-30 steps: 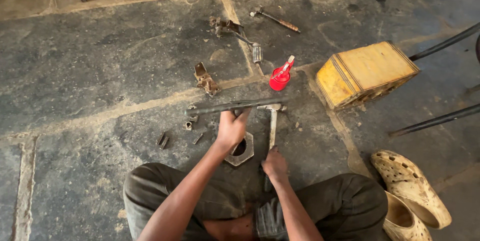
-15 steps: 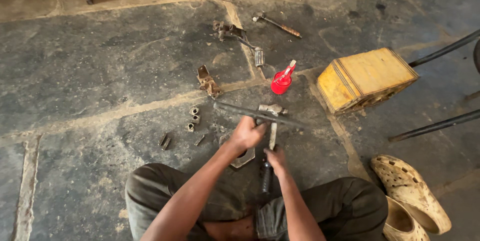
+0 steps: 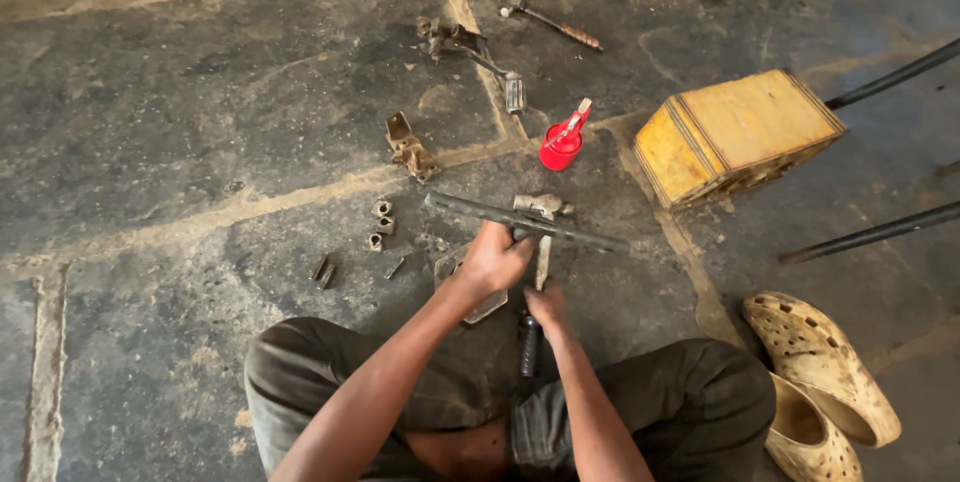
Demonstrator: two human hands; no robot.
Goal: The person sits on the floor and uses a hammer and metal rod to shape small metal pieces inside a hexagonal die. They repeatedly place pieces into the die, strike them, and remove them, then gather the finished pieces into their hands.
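Item: long dark metal bar (image 3: pixel 520 221), greasy, lying slantwise at frame centre on stone floor (image 3: pixel 180 122) | left hand (image 3: pixel 494 260) closed around bar | right hand (image 3: pixel 545 304) gripping hammer (image 3: pixel 541 242) handle | 1 red oil can (image 3: pixel 562 142) above.

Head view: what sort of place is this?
Likely an informal repair workshop: bare stained concrete floor, a hammer, loose metal parts and a red oil can lie around the seated person.

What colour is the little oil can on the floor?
Red. The oil can shows clearly in the head view, beside the yellow box.
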